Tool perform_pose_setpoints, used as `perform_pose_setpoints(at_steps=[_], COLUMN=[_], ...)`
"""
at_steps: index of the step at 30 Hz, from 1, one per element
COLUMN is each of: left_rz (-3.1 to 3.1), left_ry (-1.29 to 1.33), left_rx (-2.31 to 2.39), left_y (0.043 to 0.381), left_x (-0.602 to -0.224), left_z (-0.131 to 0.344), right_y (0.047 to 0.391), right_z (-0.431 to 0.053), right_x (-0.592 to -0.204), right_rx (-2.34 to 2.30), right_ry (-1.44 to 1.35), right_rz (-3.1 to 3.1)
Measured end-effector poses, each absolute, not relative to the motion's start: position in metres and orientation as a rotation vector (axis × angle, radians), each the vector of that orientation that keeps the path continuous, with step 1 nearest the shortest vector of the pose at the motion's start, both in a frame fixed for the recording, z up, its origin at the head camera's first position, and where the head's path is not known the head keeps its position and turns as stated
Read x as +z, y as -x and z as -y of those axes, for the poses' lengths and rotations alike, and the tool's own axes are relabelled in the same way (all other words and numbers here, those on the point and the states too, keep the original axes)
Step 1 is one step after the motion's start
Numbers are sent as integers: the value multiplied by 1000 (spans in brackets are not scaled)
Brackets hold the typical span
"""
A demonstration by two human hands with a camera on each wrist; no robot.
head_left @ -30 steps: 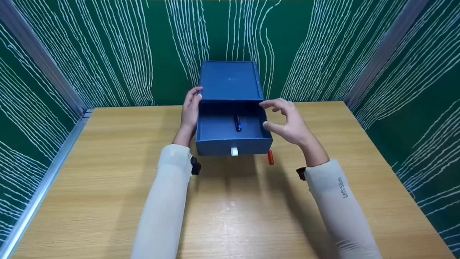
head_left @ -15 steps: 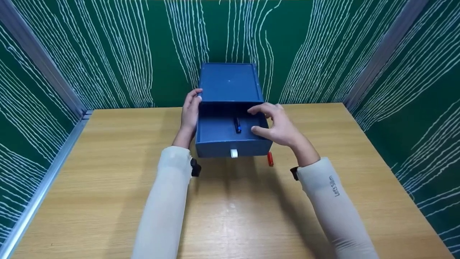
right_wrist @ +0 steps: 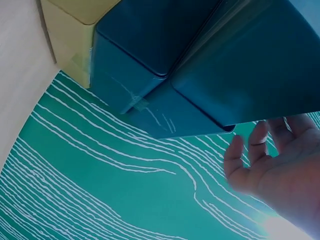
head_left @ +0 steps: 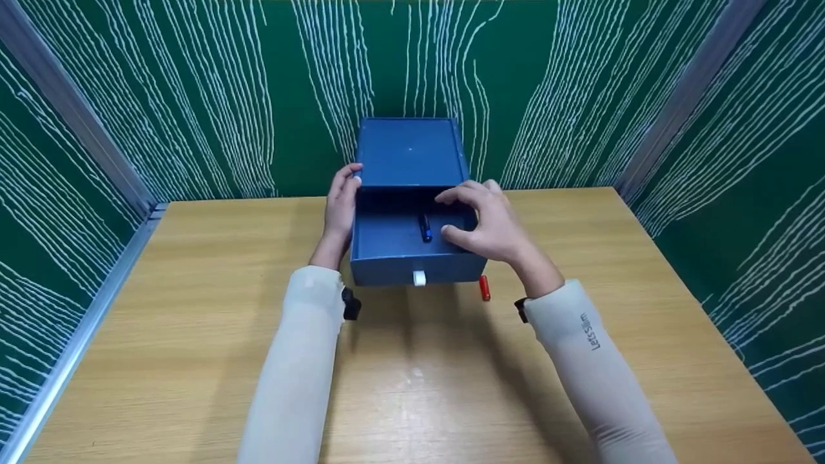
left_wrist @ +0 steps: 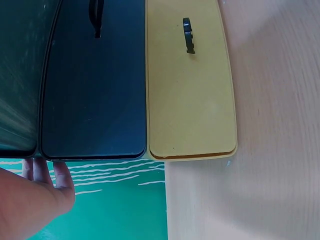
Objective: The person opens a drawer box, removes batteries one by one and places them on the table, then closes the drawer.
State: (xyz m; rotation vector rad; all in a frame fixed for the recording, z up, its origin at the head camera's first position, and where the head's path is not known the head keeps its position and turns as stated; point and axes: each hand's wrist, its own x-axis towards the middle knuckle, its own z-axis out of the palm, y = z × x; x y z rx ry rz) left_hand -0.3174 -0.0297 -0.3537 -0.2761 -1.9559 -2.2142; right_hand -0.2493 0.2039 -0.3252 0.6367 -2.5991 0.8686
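Note:
In the head view, a blue drawer unit (head_left: pixel 410 151) stands at the back of the table with its top drawer (head_left: pixel 387 272) pulled out. A short dark blue cylinder (head_left: pixel 425 227) lies inside that drawer. My right hand (head_left: pixel 486 222) is over the drawer's right wall, thumb and fingers spread apart with nothing between them, thumb tip just right of the cylinder. My left hand (head_left: pixel 340 200) rests against the unit's left side, fingertips at its top edge. The left wrist view shows the fingers (left_wrist: pixel 62 175) of that hand beside the unit's edge.
Below the open drawer are a dark blue drawer (left_wrist: pixel 95 90) and a yellow drawer (left_wrist: pixel 192 90), both pushed in, with black pulls. A small red cylinder (head_left: pixel 485 288) lies on the wooden table (head_left: pixel 193 322) right of the unit. Green walls (head_left: pixel 309 142) with white lines enclose the table.
My right hand has moved left, from beside the drawer's right wall to over its inside, close to the dark blue cylinder. The left hand stays at the unit's side.

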Motion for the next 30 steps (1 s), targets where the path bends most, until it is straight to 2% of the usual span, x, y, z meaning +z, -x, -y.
perform_pose_setpoints(at_steps=[11,30], left_rz=[1957,1908], left_ry=[269,284], left_rx=[-2226,-2222], left_y=[317,324], left_x=[-358,-357], left_z=[28,29], right_y=[255,276], right_z=[-197,-182], right_x=[-325,-327], right_rx=[844,395], right_ry=[-726,-768], right_rz=[2589,2686])
